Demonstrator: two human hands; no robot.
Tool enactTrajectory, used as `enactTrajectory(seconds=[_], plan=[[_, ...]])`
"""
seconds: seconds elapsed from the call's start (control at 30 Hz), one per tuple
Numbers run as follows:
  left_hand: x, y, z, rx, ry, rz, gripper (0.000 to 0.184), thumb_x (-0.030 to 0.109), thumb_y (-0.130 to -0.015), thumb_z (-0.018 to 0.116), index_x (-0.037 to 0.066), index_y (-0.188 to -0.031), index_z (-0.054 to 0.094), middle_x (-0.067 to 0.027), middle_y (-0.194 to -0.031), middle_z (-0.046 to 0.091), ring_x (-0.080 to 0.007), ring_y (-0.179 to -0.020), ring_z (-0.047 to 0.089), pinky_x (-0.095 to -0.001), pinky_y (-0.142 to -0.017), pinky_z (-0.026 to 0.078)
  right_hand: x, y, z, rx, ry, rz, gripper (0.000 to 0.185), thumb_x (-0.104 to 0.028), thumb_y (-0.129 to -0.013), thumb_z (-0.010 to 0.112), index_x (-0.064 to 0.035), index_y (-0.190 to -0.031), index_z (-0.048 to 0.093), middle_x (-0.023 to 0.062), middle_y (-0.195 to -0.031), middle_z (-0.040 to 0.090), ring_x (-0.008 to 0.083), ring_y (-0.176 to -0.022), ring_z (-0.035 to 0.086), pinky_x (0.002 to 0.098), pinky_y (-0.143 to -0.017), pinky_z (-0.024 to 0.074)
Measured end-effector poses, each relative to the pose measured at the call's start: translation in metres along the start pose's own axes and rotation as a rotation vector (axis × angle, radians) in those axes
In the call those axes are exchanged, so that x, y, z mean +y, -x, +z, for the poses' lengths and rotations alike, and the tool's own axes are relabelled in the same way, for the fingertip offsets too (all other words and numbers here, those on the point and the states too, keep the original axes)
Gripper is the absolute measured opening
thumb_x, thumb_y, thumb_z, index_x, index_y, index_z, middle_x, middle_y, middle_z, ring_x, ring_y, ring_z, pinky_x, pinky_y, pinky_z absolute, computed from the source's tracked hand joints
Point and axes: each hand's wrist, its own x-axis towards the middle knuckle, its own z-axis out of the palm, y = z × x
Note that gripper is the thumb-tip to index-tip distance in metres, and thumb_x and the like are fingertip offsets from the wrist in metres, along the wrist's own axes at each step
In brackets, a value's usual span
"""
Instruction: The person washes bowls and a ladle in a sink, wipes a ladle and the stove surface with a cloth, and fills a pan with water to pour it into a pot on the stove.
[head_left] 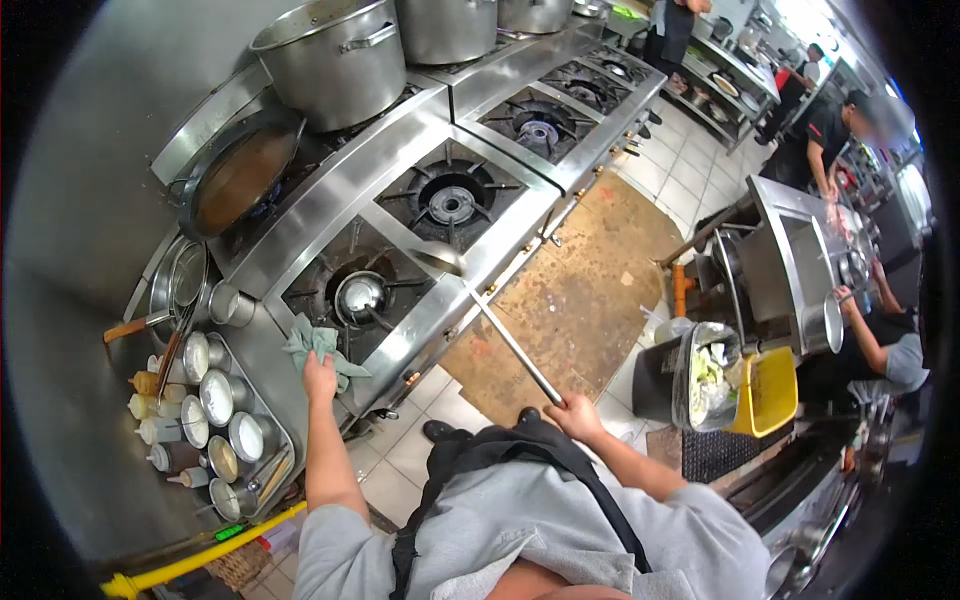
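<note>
My left hand (319,380) grips a crumpled green-grey cloth (345,372) at the front left corner of the stove, beside the nearest burner (361,298). A round shiny metal piece sits in the middle of that burner. In my right hand (574,416) is the end of a long-handled ladle (516,350). Its bowl (437,257) rests over, or hangs just above, the steel strip between the two nearest burners; I cannot tell which. The second burner (451,203) has a bare grate.
Behind the burners stand a wide pan of brown liquid (245,185) and large stockpots (335,65). At left, a tray (290,440) holds several containers near squeeze bottles (155,430). A bin (710,375) and yellow tub (768,390) stand right. Co-workers (825,135) work beyond.
</note>
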Motion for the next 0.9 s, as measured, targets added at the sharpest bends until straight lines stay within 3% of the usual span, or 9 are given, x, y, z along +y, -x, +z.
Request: enactTrajectory(seconds=[0.17, 0.23, 0.3, 0.37, 0.43, 0.67, 0.73, 0.83, 0.9], plan=[[0.036, 0.089, -0.040, -0.068, 0.554, -0.181, 0.054, 0.043, -0.094, 0.055, 0.000, -0.127, 0.053, -0.0177, -0.118, 0.065, -0.0319, -0.103, 0.063, -0.0426, -0.091, 0.049, 0.056, 0.025, -0.053, 0.080, -0.166, 0.120, 0.039, -0.035, -0.078, 0.071, -0.0012, -0.067, 0.055, 0.0074, -0.056, 0.050, 0.0166, -0.055, 0.047, 0.0381, -0.055, 0.0416], [0.081, 0.133, -0.063, -0.105, 1.758, -0.475, 0.052, 0.043, -0.095, 0.052, 0.003, -0.128, 0.055, -0.0122, -0.122, 0.063, -0.0288, -0.106, 0.063, -0.0424, -0.092, 0.050, 0.094, 0.022, -0.060, 0.166, -0.237, 0.092, 0.032, -0.026, -0.078, 0.071, -0.0006, -0.067, 0.055, 0.0018, -0.056, 0.047, 0.0113, -0.057, 0.043, 0.0339, -0.054, 0.0399], [0.110, 0.153, -0.066, -0.246, 1.996, -0.185, 0.048, 0.043, -0.095, 0.048, 0.007, -0.125, 0.057, -0.0097, -0.124, 0.063, -0.0288, -0.110, 0.061, -0.0460, -0.096, 0.049, 0.110, 0.021, -0.074, 0.185, -0.248, 0.057, 0.031, -0.025, -0.078, 0.070, 0.0006, -0.067, 0.055, 0.0011, -0.056, 0.047, 0.0101, -0.057, 0.042, 0.0329, -0.053, 0.0393], [0.132, 0.151, -0.049, -0.424, 2.038, 0.014, 0.047, 0.043, -0.095, 0.049, 0.008, -0.124, 0.058, -0.0093, -0.124, 0.062, -0.0287, -0.116, 0.058, -0.0463, -0.101, 0.046, 0.122, 0.011, -0.082, 0.222, -0.216, 0.017, 0.033, -0.030, -0.078, 0.067, 0.0009, -0.071, 0.059, 0.0098, -0.055, 0.052, 0.0167, -0.053, 0.048, 0.0375, -0.054, 0.0420], [0.163, 0.146, -0.024, -0.378, 1.983, -0.345, 0.047, 0.042, -0.094, 0.051, 0.008, -0.126, 0.057, -0.0091, -0.124, 0.062, -0.0286, -0.115, 0.058, -0.0453, -0.102, 0.046, 0.102, 0.003, -0.096, 0.262, -0.197, -0.040, 0.031, -0.029, -0.079, 0.066, 0.0006, -0.072, 0.059, 0.0091, -0.055, 0.050, 0.0168, -0.053, 0.046, 0.0375, -0.054, 0.0415], [0.363, 0.206, 0.072, -0.881, 1.604, 0.140, 0.034, 0.038, -0.100, 0.051, 0.009, -0.115, 0.060, -0.0022, -0.106, 0.063, -0.0136, -0.095, 0.060, -0.0339, -0.084, 0.050, -0.030, -0.036, -0.088, 0.266, -0.261, -0.363, 0.029, -0.028, -0.083, 0.066, -0.0005, -0.078, 0.057, 0.0079, -0.060, 0.051, 0.0163, -0.058, 0.050, 0.0364, -0.057, 0.0426], [0.431, 0.241, 0.041, -0.466, 1.464, 0.063, 0.023, 0.029, -0.095, 0.062, 0.009, -0.106, 0.063, 0.0005, -0.098, 0.063, -0.0097, -0.088, 0.058, -0.0272, -0.077, 0.047, -0.041, -0.037, -0.088, 0.310, -0.249, -0.444, 0.030, -0.026, -0.083, 0.066, -0.0006, -0.073, 0.054, 0.0050, -0.058, 0.048, 0.0136, -0.057, 0.047, 0.0348, -0.055, 0.0412], [0.444, 0.190, 0.031, -0.512, 1.687, 0.012, 0.031, 0.033, -0.092, 0.066, 0.006, -0.106, 0.062, -0.0033, -0.096, 0.065, -0.0138, -0.087, 0.062, -0.0299, -0.081, 0.051, -0.056, -0.013, -0.129, 0.070, -0.300, -0.434, 0.032, -0.024, -0.084, 0.068, -0.0050, -0.067, 0.048, 0.0024, -0.055, 0.048, 0.0135, -0.050, 0.047, 0.0325, -0.048, 0.0377], [0.458, 0.167, -0.033, -0.660, 1.794, 0.052, 0.035, 0.040, -0.094, 0.059, 0.007, -0.104, 0.063, -0.0070, -0.095, 0.069, -0.0194, -0.082, 0.068, -0.0353, -0.078, 0.056, -0.063, 0.023, -0.151, -0.436, -0.646, -0.092, 0.033, -0.023, -0.086, 0.069, -0.0101, -0.066, 0.046, -0.0012, -0.052, 0.045, 0.0108, -0.042, 0.043, 0.0277, -0.042, 0.0325]])
